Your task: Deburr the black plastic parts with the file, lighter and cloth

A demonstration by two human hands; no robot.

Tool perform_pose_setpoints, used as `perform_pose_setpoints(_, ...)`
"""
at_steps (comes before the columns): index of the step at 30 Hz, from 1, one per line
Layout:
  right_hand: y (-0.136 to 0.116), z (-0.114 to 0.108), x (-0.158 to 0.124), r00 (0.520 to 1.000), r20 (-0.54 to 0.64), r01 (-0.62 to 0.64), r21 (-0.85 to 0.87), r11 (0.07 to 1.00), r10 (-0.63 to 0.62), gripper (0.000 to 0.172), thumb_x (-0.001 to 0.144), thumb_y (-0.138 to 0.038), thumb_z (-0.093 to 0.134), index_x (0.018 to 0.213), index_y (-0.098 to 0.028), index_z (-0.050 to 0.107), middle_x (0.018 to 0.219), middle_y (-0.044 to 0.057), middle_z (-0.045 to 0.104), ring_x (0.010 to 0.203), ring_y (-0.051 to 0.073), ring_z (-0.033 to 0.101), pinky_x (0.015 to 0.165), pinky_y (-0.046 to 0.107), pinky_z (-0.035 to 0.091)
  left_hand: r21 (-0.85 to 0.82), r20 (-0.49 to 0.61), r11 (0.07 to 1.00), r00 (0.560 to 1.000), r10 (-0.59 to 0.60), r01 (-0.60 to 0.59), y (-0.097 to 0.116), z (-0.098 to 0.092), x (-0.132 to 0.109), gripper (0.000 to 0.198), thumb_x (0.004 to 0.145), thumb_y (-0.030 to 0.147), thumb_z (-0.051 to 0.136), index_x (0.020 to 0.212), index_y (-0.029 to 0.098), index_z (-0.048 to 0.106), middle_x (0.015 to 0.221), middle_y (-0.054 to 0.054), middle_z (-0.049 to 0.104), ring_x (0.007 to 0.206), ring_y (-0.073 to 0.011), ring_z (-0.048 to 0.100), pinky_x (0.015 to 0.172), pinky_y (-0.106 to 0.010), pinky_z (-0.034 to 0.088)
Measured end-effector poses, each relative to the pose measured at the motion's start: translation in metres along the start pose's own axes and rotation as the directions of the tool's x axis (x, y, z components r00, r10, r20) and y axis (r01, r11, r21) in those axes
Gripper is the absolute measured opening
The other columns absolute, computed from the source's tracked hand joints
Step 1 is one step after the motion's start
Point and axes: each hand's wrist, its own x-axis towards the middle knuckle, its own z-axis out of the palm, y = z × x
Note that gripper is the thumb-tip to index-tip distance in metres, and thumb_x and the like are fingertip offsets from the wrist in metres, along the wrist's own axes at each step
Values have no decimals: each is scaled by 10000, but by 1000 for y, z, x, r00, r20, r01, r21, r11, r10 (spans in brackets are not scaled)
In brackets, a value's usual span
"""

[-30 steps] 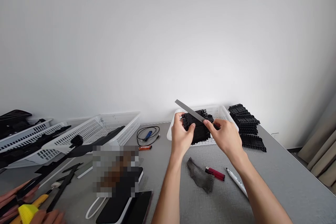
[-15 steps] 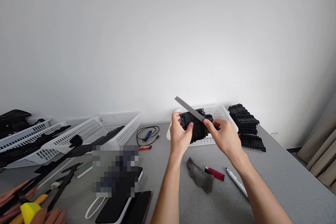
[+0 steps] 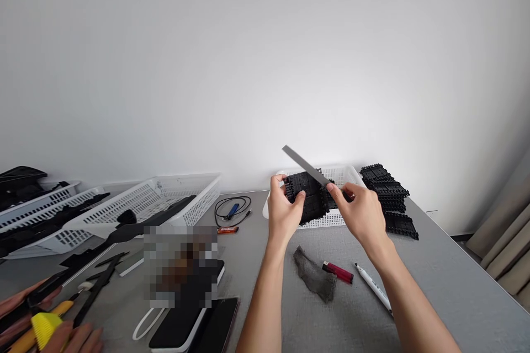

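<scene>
My left hand (image 3: 285, 207) is closed on a black plastic part (image 3: 312, 204) with toothed edges, its thumb pressed on the flat face. My right hand (image 3: 359, 207) grips a flat grey metal file (image 3: 305, 164), which slants up to the left across the part's upper edge. Whether the file touches the part I cannot tell. Just behind both hands stands a white basket (image 3: 354, 176), partly hidden. Below them on the table lie a dark mesh cloth (image 3: 314, 276), a red lighter (image 3: 338, 272) and a white marker (image 3: 372, 287).
Black toothed parts (image 3: 387, 190) are stacked at the right edge. At left stand white baskets (image 3: 202, 198) with long black pieces. A cable (image 3: 232, 210), an orange packet (image 3: 227, 230) and a black phone (image 3: 217, 322) lie nearer. Another person's hands (image 3: 78, 336) hold a yellow object (image 3: 45, 330) at lower left.
My right hand and the file have shifted slightly right, uncovering more of the black part. My left hand stays almost still. The other person's long black piece has moved a little.
</scene>
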Motion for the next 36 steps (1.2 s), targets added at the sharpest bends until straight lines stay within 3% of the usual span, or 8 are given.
perform_pose_setpoints(5, -3, 4, -1, 999, 37, -7, -14, 1000, 7, 595, 908, -724, 460, 601, -222, 544, 557, 14, 553, 523, 153, 415, 509, 271, 258, -3, 28, 1000, 1000, -9, 9, 1, 1, -1, 444, 759, 167, 655, 1143, 251, 448, 1008, -50, 693, 965, -225, 701, 894, -372, 508)
perform_pose_setpoints(14, 6, 0, 4, 994, -104, -33, -91, 995, 23, 580, 932, -701, 453, 632, -216, 562, 580, 28, 577, 518, 155, 422, 521, 275, 243, 26, -31, 998, 998, -57, 58, 2, -4, 0, 455, 726, 139, 686, 1109, 249, 466, 965, -28, 683, 924, -211, 702, 853, -343, 520)
perform_pose_setpoints(19, 1, 5, 0, 998, -40, 37, -50, 998, -39, 585, 918, -719, 463, 660, -215, 612, 633, 41, 615, 548, 160, 468, 522, 272, 256, -4, -18, 1000, 1000, -20, 20, -1, -3, 0, 477, 710, 145, 708, 1110, 254, 474, 963, -22, 691, 897, -205, 706, 844, -337, 530)
perform_pose_setpoints(25, 3, 4, 2, 996, -83, -28, -35, 999, 25, 560, 930, -683, 470, 634, -214, 541, 573, 12, 541, 515, 139, 372, 516, 272, 232, -11, -39, 1000, 999, -9, 9, -2, -3, 1, 468, 705, 145, 711, 1100, 253, 483, 953, -24, 696, 907, -213, 711, 845, -343, 532)
perform_pose_setpoints(32, 1, 15, -1, 974, 209, 29, 285, 958, -92, 588, 940, -654, 454, 557, -212, 389, 536, -43, 345, 534, 113, 269, 501, 277, 204, -35, 2, 999, 1000, 30, -30, -2, 0, 0, 449, 718, 171, 706, 1101, 255, 488, 960, -30, 706, 927, -217, 711, 862, -353, 534)
perform_pose_setpoints(36, 1, 21, 0, 965, 240, 33, 290, 956, -107, 597, 933, -655, 457, 530, -221, 380, 523, -44, 320, 534, 119, 256, 496, 289, 189, -67, 4, 997, 999, 40, -40, 1, 0, -1, 462, 715, 175, 702, 1112, 253, 479, 1001, -41, 708, 975, -219, 707, 884, -353, 530)
